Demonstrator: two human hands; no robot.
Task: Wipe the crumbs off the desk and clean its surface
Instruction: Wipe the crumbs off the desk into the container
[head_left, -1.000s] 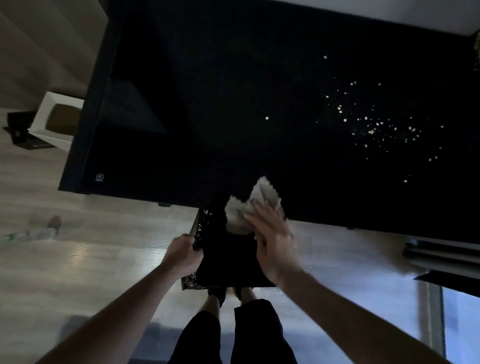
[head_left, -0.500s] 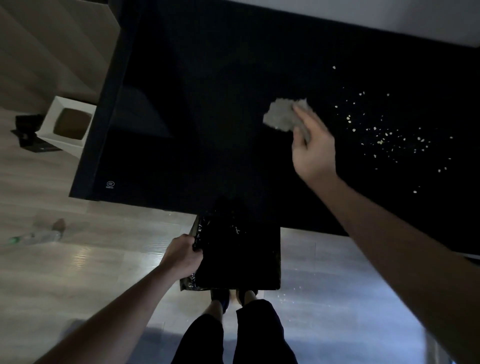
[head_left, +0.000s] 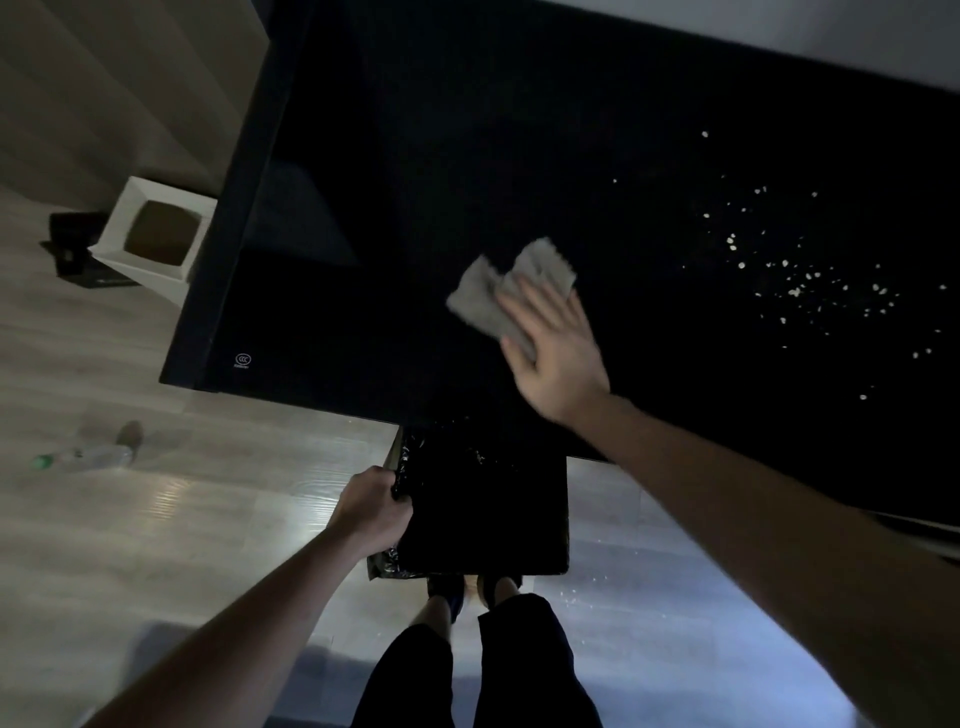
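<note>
right hand (head_left: 558, 353): fingers (head_left: 540, 304) straight and slightly spread, flat on a crumpled grey cloth (head_left: 506, 293), pressing it onto the dark desk (head_left: 467, 156). no curl round the fabric, only downward pressure. cloth bunched under and beyond the fingertips, mostly up and to the left of the palm, one scalloped corner poking out past the fingers.

left hand (head_left: 376, 512): fingers curled round the rim of a black-lined bin (head_left: 485, 514), gripping liner and edge together, bin mouth held just below the desk's near edge.

crumbs (head_left: 795, 280): pale specks scattered to the right of the cloth, well apart from it, none touching the fabric as far as visible. a few stray specks nearer the middle, and several white bits on the floor (head_left: 613, 613) right of the bin.

likely risks from here:
- flat, ungripped cloth slipping or folding under the palm on the smooth top, leaving a streak of crumbs behind.
- a fast sweep towards the near edge flinging specks wide of the bin mouth; bin sitting left of the crumb field, so a straight pull towards the body probably missing it. bits on the floor suggesting exactly that.
- bunched cloth covering a narrow strip, crumbs escaping round both sides.
- dim light and dark surface hiding small leftovers.

further out: white box (head_left: 156, 234) beside the desk's left end, plastic bottle (head_left: 83, 457) lying on the floor.
</note>
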